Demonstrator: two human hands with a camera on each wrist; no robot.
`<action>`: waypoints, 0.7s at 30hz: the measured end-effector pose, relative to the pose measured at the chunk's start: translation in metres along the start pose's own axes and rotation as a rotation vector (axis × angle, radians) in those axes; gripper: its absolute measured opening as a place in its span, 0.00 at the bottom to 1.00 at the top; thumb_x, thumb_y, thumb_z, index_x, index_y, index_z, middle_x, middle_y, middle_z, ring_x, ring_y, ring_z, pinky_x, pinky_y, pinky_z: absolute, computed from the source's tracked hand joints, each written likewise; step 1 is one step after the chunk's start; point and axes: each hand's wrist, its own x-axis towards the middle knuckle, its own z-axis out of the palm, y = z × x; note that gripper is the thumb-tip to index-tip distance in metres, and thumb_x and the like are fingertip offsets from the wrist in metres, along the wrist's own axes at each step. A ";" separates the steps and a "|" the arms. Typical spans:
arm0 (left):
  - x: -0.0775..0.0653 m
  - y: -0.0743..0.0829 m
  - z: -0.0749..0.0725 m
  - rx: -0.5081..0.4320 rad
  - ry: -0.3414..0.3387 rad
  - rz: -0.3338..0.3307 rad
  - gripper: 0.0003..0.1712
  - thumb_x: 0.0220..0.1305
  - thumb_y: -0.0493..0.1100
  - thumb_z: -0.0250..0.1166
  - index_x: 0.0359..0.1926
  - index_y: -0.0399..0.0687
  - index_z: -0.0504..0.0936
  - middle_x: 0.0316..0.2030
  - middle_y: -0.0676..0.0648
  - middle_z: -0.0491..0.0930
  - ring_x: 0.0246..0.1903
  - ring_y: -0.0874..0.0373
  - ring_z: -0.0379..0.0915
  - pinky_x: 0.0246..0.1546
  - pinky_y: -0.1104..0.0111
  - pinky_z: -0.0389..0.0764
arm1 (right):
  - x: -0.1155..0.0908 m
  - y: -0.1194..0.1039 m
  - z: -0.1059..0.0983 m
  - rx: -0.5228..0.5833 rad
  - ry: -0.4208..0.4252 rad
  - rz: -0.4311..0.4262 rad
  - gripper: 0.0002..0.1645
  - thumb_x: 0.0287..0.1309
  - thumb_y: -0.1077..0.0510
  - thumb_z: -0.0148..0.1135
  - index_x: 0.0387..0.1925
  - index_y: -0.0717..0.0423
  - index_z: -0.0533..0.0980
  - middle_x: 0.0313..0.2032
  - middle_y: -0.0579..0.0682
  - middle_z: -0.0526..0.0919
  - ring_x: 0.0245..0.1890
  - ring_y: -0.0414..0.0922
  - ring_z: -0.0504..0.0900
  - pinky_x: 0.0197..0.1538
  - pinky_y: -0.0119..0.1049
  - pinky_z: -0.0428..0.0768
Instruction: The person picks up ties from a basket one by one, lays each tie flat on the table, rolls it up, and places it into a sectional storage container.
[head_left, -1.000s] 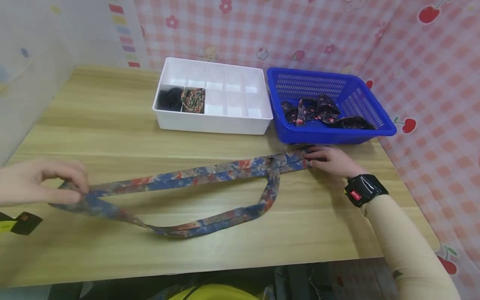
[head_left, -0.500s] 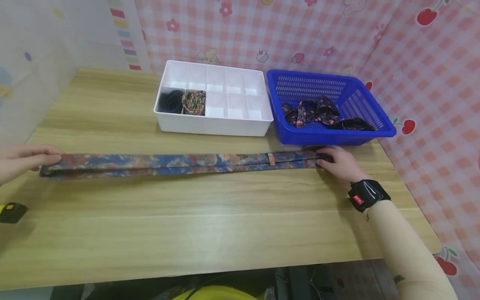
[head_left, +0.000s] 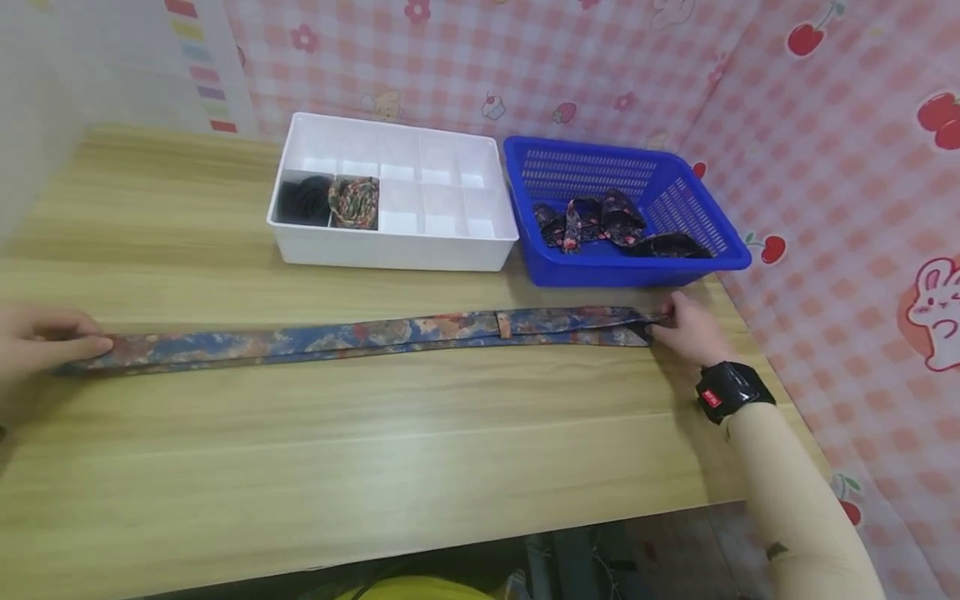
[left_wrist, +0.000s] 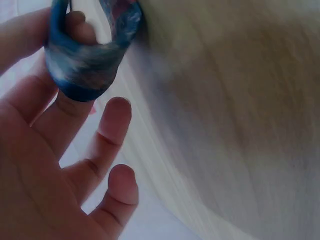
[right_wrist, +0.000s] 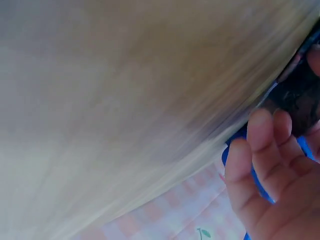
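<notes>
A blue necktie (head_left: 330,337) with a rust and cream flower pattern lies stretched across the table, folded double lengthwise. Its small keeper loop (head_left: 503,325) shows right of the middle. At the far left my left hand (head_left: 48,337) pinches the folded end. In the left wrist view this fold (left_wrist: 85,72) curves round between the fingers, while the lower fingers stay loose. My right hand (head_left: 690,329) holds the tie's dark pointed ends below the blue basket. The right wrist view shows a dark end (right_wrist: 295,97) at the fingers, partly out of frame.
A white divided box (head_left: 393,248) stands at the back, with a black coil (head_left: 306,202) and a rolled patterned tie (head_left: 355,202) in neighbouring front compartments. Touching its right side is a blue basket (head_left: 637,273) with dark floral ties (head_left: 600,225). Patterned walls border the wooden table (head_left: 375,467).
The tie went from a loose loop to a straight doubled strip as my left hand drew back left. My right hand moved slightly right along the ends. The head view shifted.
</notes>
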 end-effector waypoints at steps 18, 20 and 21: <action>0.000 -0.024 -0.016 0.079 -0.042 -0.058 0.10 0.63 0.44 0.66 0.32 0.41 0.85 0.26 0.51 0.79 0.25 0.70 0.66 0.24 0.72 0.68 | -0.001 0.017 0.012 -0.355 0.246 -0.552 0.29 0.50 0.61 0.71 0.55 0.55 0.74 0.59 0.64 0.70 0.56 0.64 0.70 0.49 0.61 0.68; -0.005 -0.033 -0.013 0.052 -0.002 -0.081 0.10 0.62 0.44 0.68 0.33 0.40 0.85 0.24 0.53 0.79 0.24 0.72 0.67 0.23 0.75 0.68 | 0.000 0.018 0.012 -0.379 0.247 -0.606 0.27 0.50 0.61 0.70 0.54 0.55 0.76 0.58 0.63 0.72 0.54 0.63 0.72 0.47 0.60 0.70; -0.007 -0.036 -0.012 0.029 0.014 -0.087 0.10 0.61 0.43 0.68 0.34 0.37 0.84 0.24 0.54 0.79 0.24 0.73 0.67 0.24 0.76 0.68 | 0.000 0.018 0.013 -0.383 0.239 -0.629 0.26 0.50 0.61 0.69 0.54 0.56 0.77 0.57 0.63 0.73 0.53 0.63 0.73 0.46 0.60 0.70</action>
